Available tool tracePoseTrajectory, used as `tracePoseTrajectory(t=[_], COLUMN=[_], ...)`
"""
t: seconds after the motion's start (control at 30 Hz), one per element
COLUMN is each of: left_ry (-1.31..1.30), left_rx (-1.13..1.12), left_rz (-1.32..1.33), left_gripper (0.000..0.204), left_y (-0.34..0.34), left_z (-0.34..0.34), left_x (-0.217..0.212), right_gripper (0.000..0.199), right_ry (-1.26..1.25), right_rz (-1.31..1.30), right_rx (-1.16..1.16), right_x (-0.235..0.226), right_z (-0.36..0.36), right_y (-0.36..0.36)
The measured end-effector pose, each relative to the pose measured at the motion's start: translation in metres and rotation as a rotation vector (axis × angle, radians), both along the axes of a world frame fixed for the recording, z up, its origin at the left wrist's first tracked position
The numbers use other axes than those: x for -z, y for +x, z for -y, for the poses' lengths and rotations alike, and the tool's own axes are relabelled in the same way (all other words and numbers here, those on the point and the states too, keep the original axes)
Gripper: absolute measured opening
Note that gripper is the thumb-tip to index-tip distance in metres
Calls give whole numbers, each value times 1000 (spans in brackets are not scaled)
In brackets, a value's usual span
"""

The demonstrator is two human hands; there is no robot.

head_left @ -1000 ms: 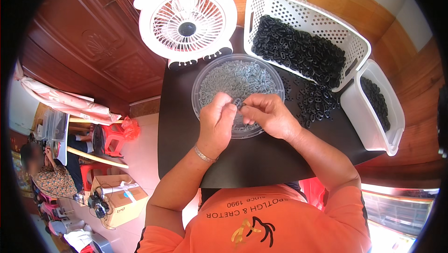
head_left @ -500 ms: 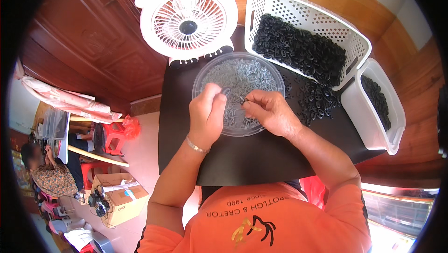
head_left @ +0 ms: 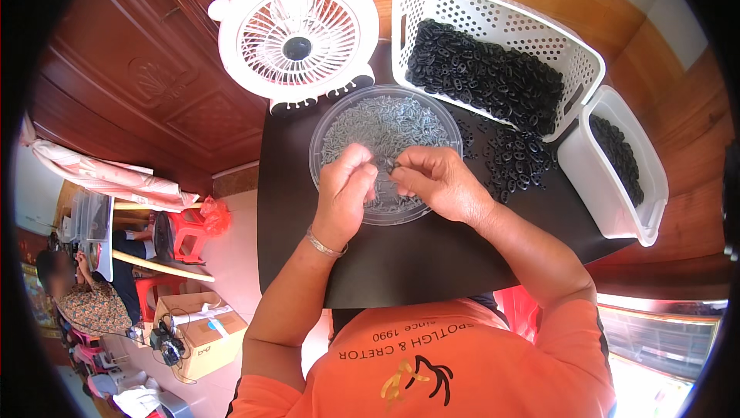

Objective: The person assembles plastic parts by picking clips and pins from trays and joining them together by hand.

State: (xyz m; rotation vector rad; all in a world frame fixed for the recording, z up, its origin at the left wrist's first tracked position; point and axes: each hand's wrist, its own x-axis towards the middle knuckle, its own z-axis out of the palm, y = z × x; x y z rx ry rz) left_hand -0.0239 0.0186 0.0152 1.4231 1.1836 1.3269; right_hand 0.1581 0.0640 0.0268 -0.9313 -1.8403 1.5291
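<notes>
Together, both hands' fingers (head_left: 397,171) pinch over the clear dish (head_left: 331,121).

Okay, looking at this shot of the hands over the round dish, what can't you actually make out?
Head view only:
- Small piece between the hands: too small, fingers cover it.
- Grey parts in the clear round dish: too small to identify; partly under hands.
- Small white bin: contents partly hidden by its wall.
- Fan: top overexposed.

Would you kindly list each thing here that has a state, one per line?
left hand: fingers pinched over the round clear tray
right hand: pinching a small dark piece
round clear tray: holds many small grey pieces
white perforated basket: heaped with black rings
white bin: partly filled with black rings
white fan: upright; spinning cannot be told
</notes>
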Motion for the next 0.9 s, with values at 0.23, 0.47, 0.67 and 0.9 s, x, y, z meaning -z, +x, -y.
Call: tracePoseTrajectory(t=[0.23, 0.47, 0.67, 0.9], left_ry=[64, 44, 79, 123], left_rx=[-10, -10, -36, -65], left_rz=[-103, -90, -145, -164], left_gripper=[12, 11, 9, 9], left_y=[-1, -1, 3, 5], left_z=[2, 1, 2, 3], left_x=[-1, 0, 1, 7], right_gripper=[14, 15, 16, 17], right_ry=[-20, -34, -43, -28], right_rz=[7, -4, -13, 1], right_rx=[-42, -25, -16, -49], right_x=[2, -2, -1, 0], right_z=[1, 2, 1, 4], right_y=[0, -1, 0, -1])
